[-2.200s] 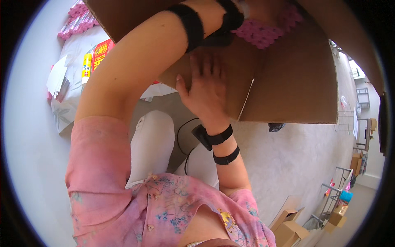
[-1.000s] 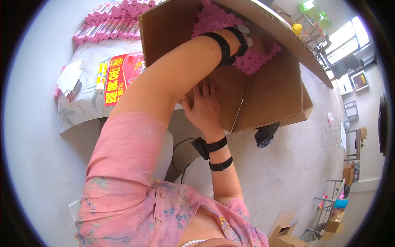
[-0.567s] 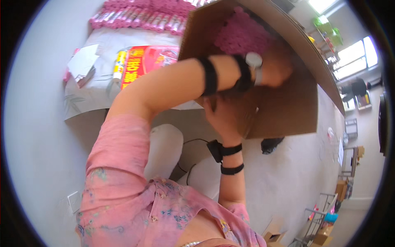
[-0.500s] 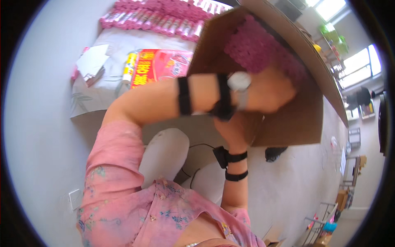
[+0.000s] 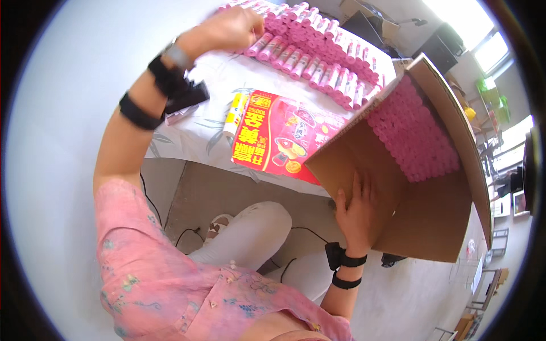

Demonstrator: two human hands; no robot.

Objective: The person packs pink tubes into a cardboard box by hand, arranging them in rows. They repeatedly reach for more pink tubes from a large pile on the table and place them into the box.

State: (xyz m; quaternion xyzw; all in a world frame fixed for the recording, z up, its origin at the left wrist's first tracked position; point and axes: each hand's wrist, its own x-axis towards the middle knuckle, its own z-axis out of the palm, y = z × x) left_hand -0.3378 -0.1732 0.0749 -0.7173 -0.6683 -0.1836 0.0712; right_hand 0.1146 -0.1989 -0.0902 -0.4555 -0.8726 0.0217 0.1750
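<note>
Looking down in the head view, the left hand [image 5: 230, 28] is raised over the near end of the rows of pink rolls [image 5: 318, 48] on the table [image 5: 205, 131], fingers curled in a loose fist; whether it grips a roll cannot be told. The rolls are short cylinders in glossy pink wrap, lying side by side with their long axes running away from the person, just right of and touching that hand. The right hand [image 5: 355, 213] is flat, fingers spread and pressed on the brown cardboard box [image 5: 421, 221], which is tipped on its side, stiff matte board, packed with more pink rolls [image 5: 412, 133] end-on. Red printed packet [image 5: 281, 136] lies flat between hand and box. The left hand is nearer the loose rolls.
</note>
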